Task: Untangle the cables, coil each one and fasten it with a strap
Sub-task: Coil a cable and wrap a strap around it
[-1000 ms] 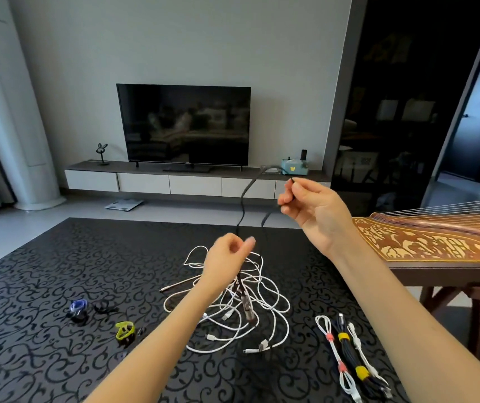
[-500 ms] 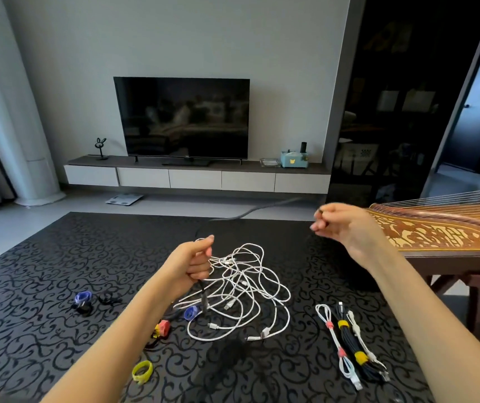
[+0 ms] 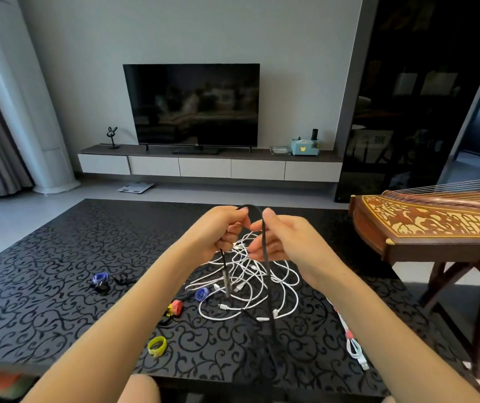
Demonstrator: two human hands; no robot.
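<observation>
Fingers (image 3: 230,232) of left hand (image 3: 214,228) grip black cable (image 3: 265,251); right hand (image 3: 288,239) fingers pinch it.

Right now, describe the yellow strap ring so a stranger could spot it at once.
On the black scroll-patterned table, loose strap rings lie left of the tangle of white cables. The yellow fabric strap ring is the one closest to the table's near edge, and the only all-yellow one: the rest are purple, black or red.
</observation>
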